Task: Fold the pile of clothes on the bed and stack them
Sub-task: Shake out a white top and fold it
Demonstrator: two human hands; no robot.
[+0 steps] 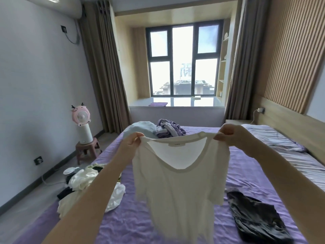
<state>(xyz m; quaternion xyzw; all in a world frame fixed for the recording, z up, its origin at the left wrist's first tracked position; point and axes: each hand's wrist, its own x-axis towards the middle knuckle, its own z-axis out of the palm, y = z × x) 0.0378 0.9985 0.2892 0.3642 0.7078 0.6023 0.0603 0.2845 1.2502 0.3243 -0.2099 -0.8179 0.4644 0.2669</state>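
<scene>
A white T-shirt (179,187) hangs in the air over the purple bed (249,175), its neckline facing me. My left hand (131,140) pinches its left shoulder and my right hand (227,132) pinches its right shoulder, so the shirt is spread between them. A loose pile of white, cream and dark clothes (82,184) lies at the bed's left edge. A dark grey garment (255,219) lies flat on the bed at the lower right. More crumpled purple and pale blue clothes (167,129) sit at the far end.
Striped pillows (274,138) line the bed's right side by the headboard. On the floor at the left, a pink fan (81,124) stands on a small brown stool (88,148). A window seat (175,103) lies beyond the bed.
</scene>
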